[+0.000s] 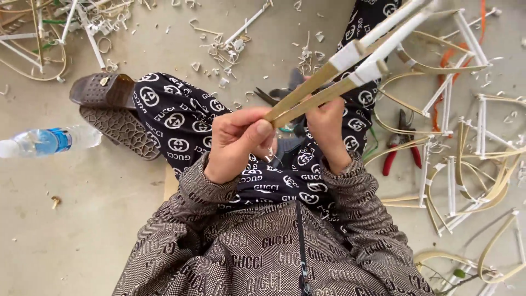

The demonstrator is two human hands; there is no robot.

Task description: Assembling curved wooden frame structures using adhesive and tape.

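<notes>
Now I hold the bamboo frame [350, 66] over my lap, its long axis running up and right.
Bound frames [466, 164] lie right, so I judge work partly done; left hand [235, 145] pinches the strip ends, right hand [329, 129] wraps them, red pliers [400, 145] idle.

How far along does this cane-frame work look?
Done: bent frames wrapped in white lie finished on the floor. In hand: left hand pinches the ends of two cane strips, right hand supports them; white wrap binds them higher up. Left: the lower ends remain bare.
</notes>
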